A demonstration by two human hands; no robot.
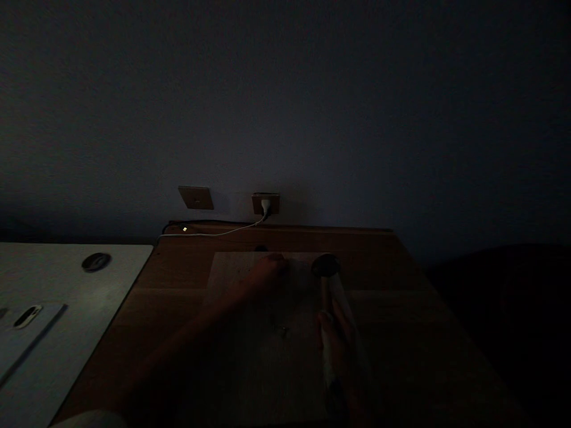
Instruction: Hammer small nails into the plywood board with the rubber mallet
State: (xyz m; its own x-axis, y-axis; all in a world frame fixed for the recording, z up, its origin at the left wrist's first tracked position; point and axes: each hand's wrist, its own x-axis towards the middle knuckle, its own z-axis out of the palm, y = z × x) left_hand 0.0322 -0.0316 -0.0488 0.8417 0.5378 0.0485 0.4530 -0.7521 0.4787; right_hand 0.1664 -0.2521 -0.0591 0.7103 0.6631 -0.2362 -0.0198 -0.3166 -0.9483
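The picture is very dark. My right hand (336, 333) is closed round the wooden handle of a hammer (326, 266), its dark head pointing away from me near the far right of a pale board (263, 380). Over the far part of that board is my left hand (270, 267), fingers curled together; whatever they pinch, if anything, is lost in shadow. A few small shiny bits (283, 331) lie on the board between my forearms, too dim to name.
The board lies on a wooden table (401, 333) against a wall. A white cable (209, 235) runs from a plug in the wall socket (266, 205) along the back edge. At left stands a white surface (120, 279) with a dark round grommet (96, 262) and a flat object (33, 333).
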